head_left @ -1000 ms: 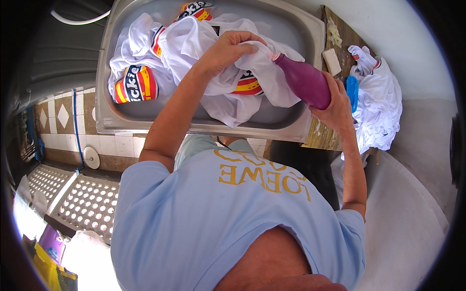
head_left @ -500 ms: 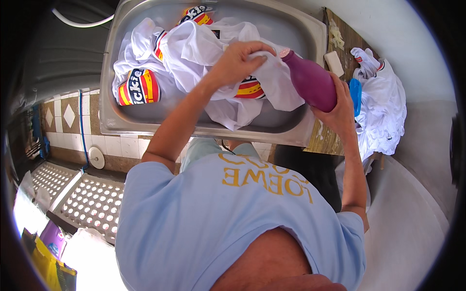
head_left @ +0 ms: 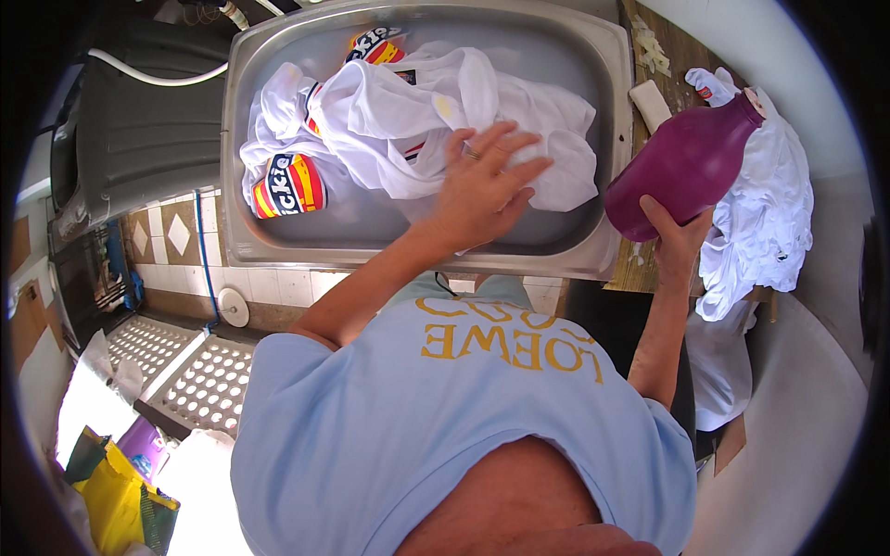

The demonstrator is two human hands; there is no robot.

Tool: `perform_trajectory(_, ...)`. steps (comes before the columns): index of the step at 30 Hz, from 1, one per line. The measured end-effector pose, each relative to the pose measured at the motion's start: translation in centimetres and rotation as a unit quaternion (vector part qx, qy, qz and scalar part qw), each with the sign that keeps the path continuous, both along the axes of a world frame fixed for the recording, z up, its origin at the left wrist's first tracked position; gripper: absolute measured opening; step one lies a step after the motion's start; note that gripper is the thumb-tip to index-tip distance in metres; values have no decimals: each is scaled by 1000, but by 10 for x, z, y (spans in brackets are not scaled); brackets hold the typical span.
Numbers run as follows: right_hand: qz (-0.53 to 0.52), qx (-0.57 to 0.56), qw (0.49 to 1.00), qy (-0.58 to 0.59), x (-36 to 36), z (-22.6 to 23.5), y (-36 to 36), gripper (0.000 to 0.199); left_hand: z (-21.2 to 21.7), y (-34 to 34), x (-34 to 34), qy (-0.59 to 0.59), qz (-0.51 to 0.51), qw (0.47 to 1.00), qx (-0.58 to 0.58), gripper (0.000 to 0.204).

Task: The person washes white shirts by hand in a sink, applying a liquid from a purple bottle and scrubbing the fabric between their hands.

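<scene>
A steel sink [head_left: 278, 250] holds a heap of white garments [head_left: 389, 120] with red, yellow and blue printed patches. My left hand [head_left: 482, 181] lies flat on the white cloth at the sink's middle right, fingers spread, a ring on one finger. To the right of the sink my right hand [head_left: 677, 236] grips a purple plastic bottle [head_left: 686, 167] from below. The bottle is tilted, its neck pointing up and right over the wooden counter.
A wooden counter [head_left: 663, 42] right of the sink carries a white bar of soap [head_left: 649, 102] and a pile of white cloth [head_left: 765, 213]. Dark grey trays [head_left: 139, 130] stand left of the sink. Tiled wall, perforated white panels [head_left: 195, 371] and yellow bags [head_left: 111, 491] lie below left.
The purple bottle has swung away from over the sink to the right and now tilts neck-up. My left hand has gone from gripping the cloth to pressing on it with spread fingers.
</scene>
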State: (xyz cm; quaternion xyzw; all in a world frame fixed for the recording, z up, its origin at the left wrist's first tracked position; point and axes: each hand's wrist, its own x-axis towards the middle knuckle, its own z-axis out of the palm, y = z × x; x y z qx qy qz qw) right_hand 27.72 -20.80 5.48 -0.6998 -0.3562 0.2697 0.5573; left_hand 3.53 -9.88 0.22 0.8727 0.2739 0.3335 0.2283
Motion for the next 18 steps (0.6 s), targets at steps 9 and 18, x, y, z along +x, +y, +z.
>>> perform_trajectory(9, -30, 45, 995, 82, -15, -21, -14, 74, 0, 82, -60, 65, 61, 992, -90, 32)
perform_trajectory(18, -61, 81, 987, 125, -34, -32, -24, 82, 30, 57, -97, 95, 92, 979, -157, 22)
